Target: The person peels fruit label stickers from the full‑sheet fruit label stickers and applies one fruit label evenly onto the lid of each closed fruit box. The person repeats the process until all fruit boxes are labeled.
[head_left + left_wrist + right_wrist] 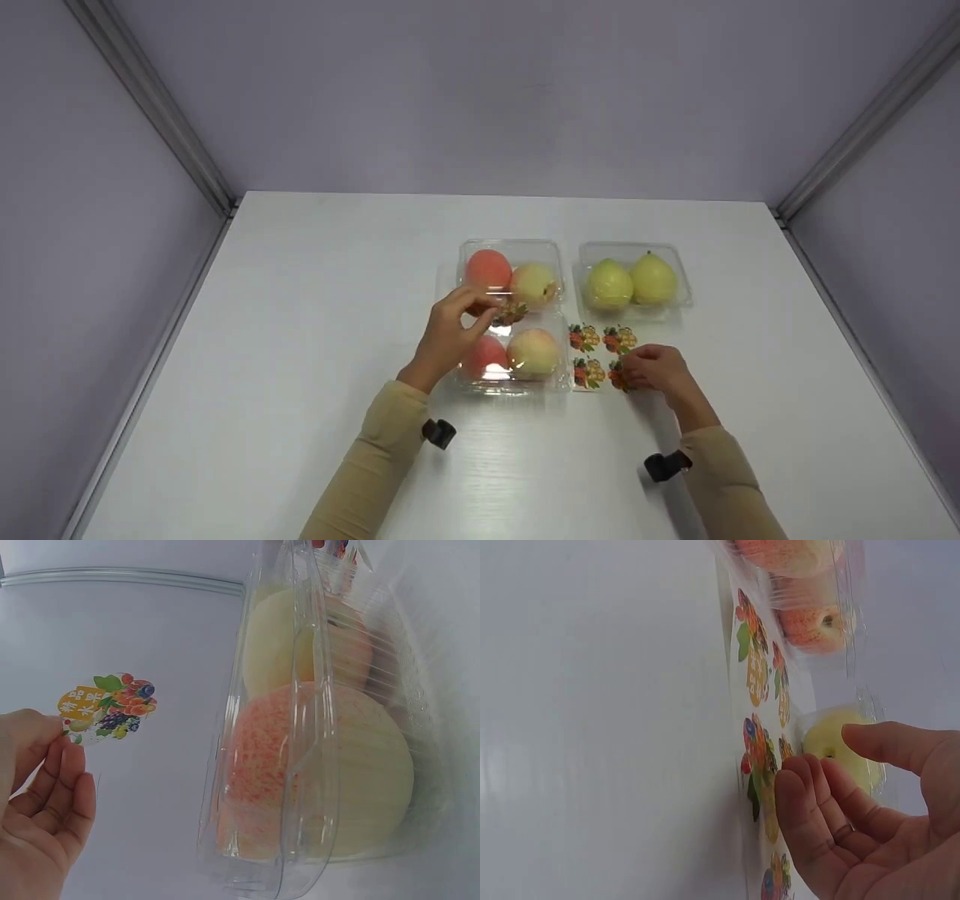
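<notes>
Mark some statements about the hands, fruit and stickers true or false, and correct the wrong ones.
1. The left hand pinches a sticker. True.
2. Two pears sit in a clear box. True.
3. The peaches are to the right of the pears. False: they are to the left.
4. The sticker sheet lies nearer the person than the pears. True.
5. The right hand grips a pear. False: it holds nothing, its thumb and fingers apart, by the sticker sheet.
</notes>
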### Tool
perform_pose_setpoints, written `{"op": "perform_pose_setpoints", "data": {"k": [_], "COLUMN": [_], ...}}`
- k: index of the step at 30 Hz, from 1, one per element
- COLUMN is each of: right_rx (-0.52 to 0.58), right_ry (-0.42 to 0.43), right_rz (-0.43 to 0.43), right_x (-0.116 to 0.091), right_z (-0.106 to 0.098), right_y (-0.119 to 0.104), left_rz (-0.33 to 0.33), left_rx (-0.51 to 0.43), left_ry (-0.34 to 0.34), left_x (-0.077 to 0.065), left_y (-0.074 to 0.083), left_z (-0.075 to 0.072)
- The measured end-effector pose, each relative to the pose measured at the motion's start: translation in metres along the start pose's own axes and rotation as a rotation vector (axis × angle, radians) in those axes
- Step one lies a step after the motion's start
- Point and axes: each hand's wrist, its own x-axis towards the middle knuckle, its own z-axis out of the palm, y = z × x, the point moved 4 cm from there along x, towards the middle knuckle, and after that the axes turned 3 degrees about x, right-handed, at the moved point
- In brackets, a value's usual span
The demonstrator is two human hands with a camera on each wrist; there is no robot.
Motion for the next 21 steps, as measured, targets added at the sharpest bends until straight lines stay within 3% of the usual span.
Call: {"op": "perform_pose_setpoints", "data": {"k": [14, 21], "right_rx": [-0.023, -0.017], "right_ry": [-0.079, -0.118], "right_rz": [-0.054, -0.104], "right_x": [-0.006, -0.009], "right_z": [0.027, 0.041], "right_y": [-0.018, -0.024], "left_rz": [-0.018, -0.060], "left_rx": [-0.025, -0.045], "left_ry": [-0.028, -0.066], "left_x": [0.000, -0.001], "left_y": [-0.005, -0.007], "left_z": [0.002, 0.002]}}
